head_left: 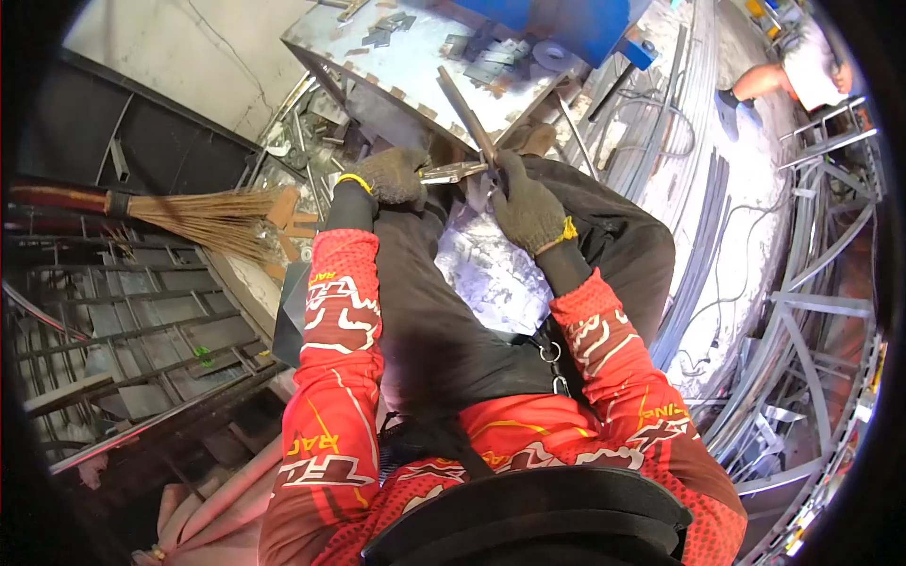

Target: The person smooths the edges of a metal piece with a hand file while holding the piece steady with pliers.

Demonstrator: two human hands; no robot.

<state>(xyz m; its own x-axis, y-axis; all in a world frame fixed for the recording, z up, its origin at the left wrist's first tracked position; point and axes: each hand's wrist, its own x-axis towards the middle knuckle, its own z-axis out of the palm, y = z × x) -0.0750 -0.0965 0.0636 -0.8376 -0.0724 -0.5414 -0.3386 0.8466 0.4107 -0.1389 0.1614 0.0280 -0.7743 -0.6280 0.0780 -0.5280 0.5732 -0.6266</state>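
Observation:
My left hand (392,177), in a dark knitted glove with a yellow cuff, is closed around the handles of silver locking pliers (451,174). The pliers point right, and their jaws meet the lower end of a narrow metal bar (464,111). My right hand (528,206), gloved the same way, is wrapped round the bar's lower end beside the jaws. From there the bar slants up and left, crossing in front of the edge of a metal worktable (406,85). Whether the jaws are clamped on the bar cannot be made out. Both hands are above my knees.
Flat metal pieces (495,58) and a blue machine (566,19) are on the worktable. A straw broom (203,212) lies left near metal scraps. Long metal bars (703,245) and a cable run along the floor at right. Curved metal frames (812,311) stand far right; another person's leg (760,83) shows upper right.

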